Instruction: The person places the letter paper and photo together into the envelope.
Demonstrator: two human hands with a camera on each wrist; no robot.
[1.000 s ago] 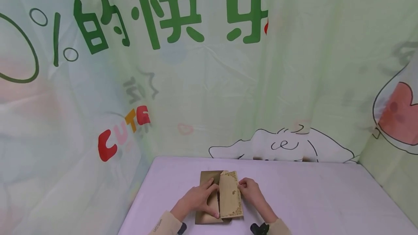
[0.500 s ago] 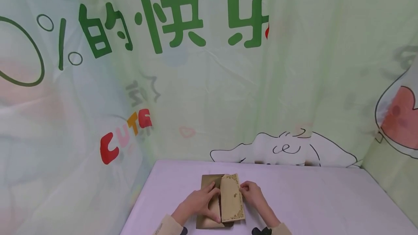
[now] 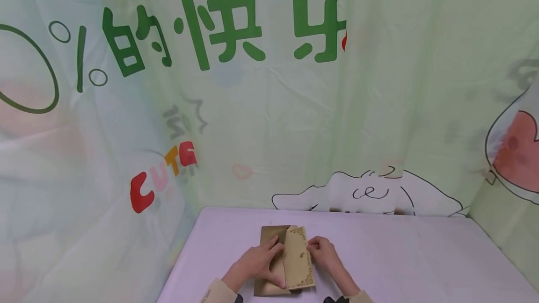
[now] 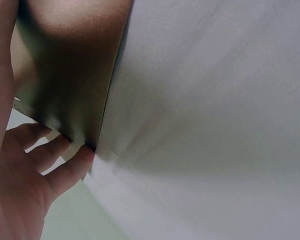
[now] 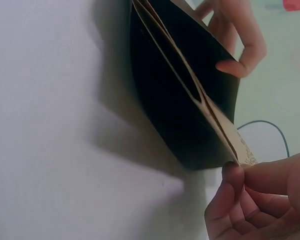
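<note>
A gold-brown paper folder [image 3: 268,233] stands partly opened on the table, dark on its inner side [image 5: 165,117] in the right wrist view. Along its right half rises a folded cream card [image 3: 297,262] with brown ornamental corners; its layers part like a narrow pocket. My left hand [image 3: 261,262] spans the gold panel, fingertips at the far part and thumb beside the card's near end. In the right wrist view that thumb [image 5: 230,67] hooks over the folder's edge. My right hand [image 3: 325,252] pinches the card's right edge between thumb and forefinger.
A pale lilac cloth covers the table [image 3: 400,256]. Behind and to the left hang printed curtains [image 3: 294,120] with green characters and drawings. Dark straps [image 3: 334,299] sit at my wrists.
The scene has shifted slightly down in the head view. The dark gap between the gold panel and the cream card has narrowed. Both hands keep their places on the paper.
</note>
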